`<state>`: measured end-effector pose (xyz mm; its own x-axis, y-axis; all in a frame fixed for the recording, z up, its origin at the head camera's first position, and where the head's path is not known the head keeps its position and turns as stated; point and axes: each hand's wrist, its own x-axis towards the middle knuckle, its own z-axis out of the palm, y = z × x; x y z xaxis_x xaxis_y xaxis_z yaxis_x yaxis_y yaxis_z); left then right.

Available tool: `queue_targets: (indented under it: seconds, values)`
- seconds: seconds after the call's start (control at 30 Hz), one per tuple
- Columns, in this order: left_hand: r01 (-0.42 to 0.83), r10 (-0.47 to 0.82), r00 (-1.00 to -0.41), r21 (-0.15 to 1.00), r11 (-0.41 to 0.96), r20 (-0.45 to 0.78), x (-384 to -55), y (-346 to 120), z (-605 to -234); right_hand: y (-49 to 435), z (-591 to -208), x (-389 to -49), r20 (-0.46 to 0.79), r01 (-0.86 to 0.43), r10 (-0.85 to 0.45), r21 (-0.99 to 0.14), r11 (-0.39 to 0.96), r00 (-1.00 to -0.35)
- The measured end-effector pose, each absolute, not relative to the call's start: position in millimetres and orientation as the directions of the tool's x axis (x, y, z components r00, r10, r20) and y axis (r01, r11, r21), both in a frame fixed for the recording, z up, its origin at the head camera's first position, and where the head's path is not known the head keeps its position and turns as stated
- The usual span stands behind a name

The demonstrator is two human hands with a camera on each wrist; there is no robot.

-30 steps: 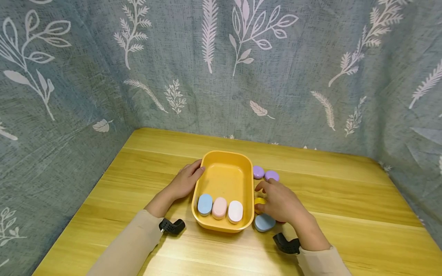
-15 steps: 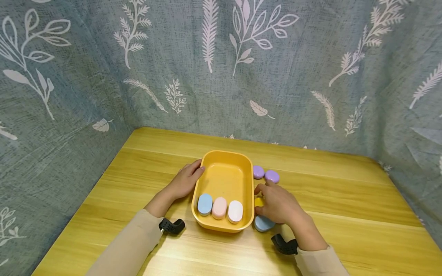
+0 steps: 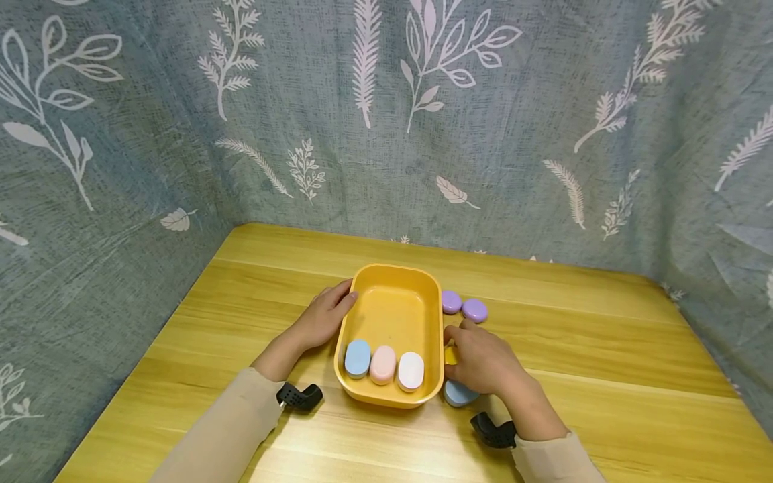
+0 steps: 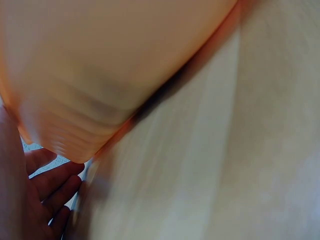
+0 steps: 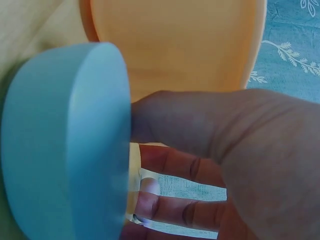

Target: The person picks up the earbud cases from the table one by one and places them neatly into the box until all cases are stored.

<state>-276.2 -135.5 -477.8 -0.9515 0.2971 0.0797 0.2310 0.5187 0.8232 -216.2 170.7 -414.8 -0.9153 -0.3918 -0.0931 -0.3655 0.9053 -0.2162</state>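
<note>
My left hand (image 3: 323, 318) holds the left side of a yellow plastic tub (image 3: 389, 400), its thumb over the rim. In the left wrist view the fingers (image 4: 57, 185) lie along the outside of the tub. To the tub's right, my right hand (image 3: 483, 355) pinches a yellow oval piece (image 3: 450, 355), partly hidden by the hand. A thick blue-grey oval piece (image 3: 460, 394) lies just below that hand; close up, it (image 5: 55, 145) hides the thumb tip. Along the tub's near end lie a blue (image 3: 357, 359), a pink (image 3: 383, 365) and a white oval piece (image 3: 410, 372).
Two purple rounded pieces (image 3: 474, 310) lie on the wooden table (image 3: 604, 362) beyond the right hand. A leaf-patterned curtain (image 3: 386, 168) closes off the back and sides. Black wrist straps (image 3: 300, 397) sit at both sleeves.
My right hand has shifted slightly left and down toward the tub, its fingers closing in on the yellow piece. The left hand and the tub have hardly moved.
</note>
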Motion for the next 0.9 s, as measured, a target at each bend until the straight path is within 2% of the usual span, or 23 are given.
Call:
queue_targets:
  seconds: [0.53, 0.9]
  values:
    - [0.212, 0.268, -0.961, 0.819, 0.533, 0.074, -276.0, -134.0, -477.7, 168.3, -414.8, -217.0, -0.108, -0.315, -0.338, -0.190, 0.930, -0.935]
    - [0.209, 0.263, -0.962, 0.807, 0.553, 0.069, -276.6, -134.4, -478.0, 171.8, -409.9, -216.6, -0.057, -0.350, -0.368, -0.202, 0.915, -0.928]
